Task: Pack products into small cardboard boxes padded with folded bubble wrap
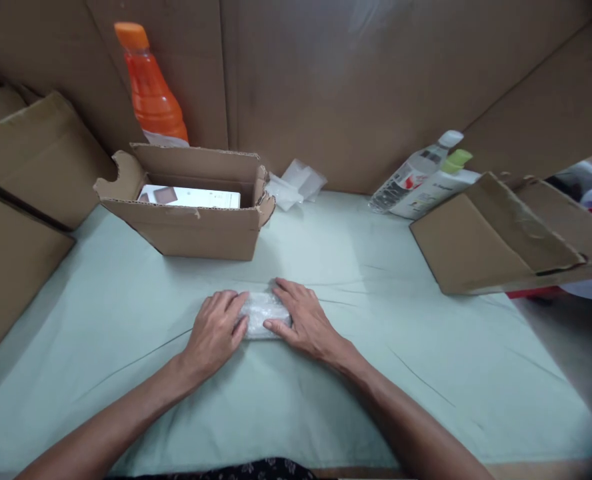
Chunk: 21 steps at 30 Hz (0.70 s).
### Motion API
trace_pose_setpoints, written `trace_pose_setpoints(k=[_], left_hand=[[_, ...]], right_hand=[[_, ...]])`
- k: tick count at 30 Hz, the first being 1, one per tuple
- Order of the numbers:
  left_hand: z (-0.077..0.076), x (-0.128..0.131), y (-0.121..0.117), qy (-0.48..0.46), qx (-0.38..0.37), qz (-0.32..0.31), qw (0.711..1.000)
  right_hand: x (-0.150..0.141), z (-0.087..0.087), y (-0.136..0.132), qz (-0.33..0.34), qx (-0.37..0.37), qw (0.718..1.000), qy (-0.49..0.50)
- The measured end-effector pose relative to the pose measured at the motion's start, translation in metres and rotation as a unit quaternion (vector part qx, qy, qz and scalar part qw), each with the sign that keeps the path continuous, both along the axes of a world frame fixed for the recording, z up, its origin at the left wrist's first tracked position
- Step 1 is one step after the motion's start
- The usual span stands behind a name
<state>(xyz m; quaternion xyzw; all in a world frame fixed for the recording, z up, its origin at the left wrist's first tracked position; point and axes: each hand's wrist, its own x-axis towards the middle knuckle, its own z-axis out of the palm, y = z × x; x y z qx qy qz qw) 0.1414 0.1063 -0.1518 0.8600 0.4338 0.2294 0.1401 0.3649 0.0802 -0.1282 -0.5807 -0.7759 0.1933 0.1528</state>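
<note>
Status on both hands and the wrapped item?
Left hand and right hand gripping opposite ends of bubble-wrapped packet. Packet flat on green cloth. Open carton beyond it, not touching.

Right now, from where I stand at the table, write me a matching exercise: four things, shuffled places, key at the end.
Things
1. wrapped packet
2. orange bottle
3. white box
4. clear bottle

Places
A. leaning beside the green-capped bottle
B. between the left hand and the right hand
C. inside the open carton left of centre
D. behind that carton

Pairs: 1-B, 2-D, 3-C, 4-A
</note>
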Motion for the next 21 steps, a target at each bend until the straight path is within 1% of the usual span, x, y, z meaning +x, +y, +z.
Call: trace_pose_setpoints(k=[2, 3, 6, 8, 9, 12, 14, 15, 16, 17, 19, 21], left_hand=[[-0.001, -0.003, 0.002, -0.030, -0.006, 0.008, 1.000], [-0.001, -0.006, 0.003, -0.048, -0.017, 0.002, 0.999], [0.000, -0.012, 0.002, -0.088, -0.099, -0.053, 0.990], [-0.001, -0.013, 0.000, -0.096, -0.148, -0.073, 0.982], [-0.002, -0.012, -0.002, -0.097, -0.159, -0.072, 0.980], [-0.007, -0.008, -0.008, -0.101, -0.138, -0.055, 0.984], [-0.004, -0.007, -0.009, -0.111, -0.102, -0.054, 0.987], [0.002, -0.008, -0.008, -0.118, -0.070, -0.054, 0.989], [0.011, -0.011, -0.006, -0.127, -0.027, -0.053, 0.990], [0.024, -0.014, -0.001, -0.136, 0.026, -0.048, 0.989], [0.056, -0.022, 0.014, -0.148, 0.144, -0.026, 0.978], [0.087, -0.027, 0.038, -0.147, 0.242, 0.004, 0.959]], right_hand=[[-0.003, -0.005, 0.000, 0.006, 0.000, 1.000, 0.007], [-0.004, -0.008, -0.001, 0.013, 0.007, 1.000, 0.025], [-0.006, -0.012, -0.010, 0.049, 0.014, 0.991, 0.120], [-0.004, -0.012, -0.015, 0.062, -0.010, 0.980, 0.187], [-0.003, -0.011, -0.016, 0.059, -0.029, 0.975, 0.214], [0.002, -0.005, -0.015, 0.031, -0.084, 0.965, 0.246], [0.007, 0.004, -0.011, 0.015, -0.097, 0.969, 0.228], [0.010, 0.012, -0.008, 0.004, -0.092, 0.972, 0.217], [0.014, 0.022, -0.004, -0.009, -0.080, 0.975, 0.207], [0.018, 0.035, 0.000, -0.025, -0.060, 0.977, 0.201], [0.023, 0.068, 0.013, -0.069, 0.013, 0.975, 0.210], [0.024, 0.105, 0.032, -0.107, 0.114, 0.962, 0.224]])
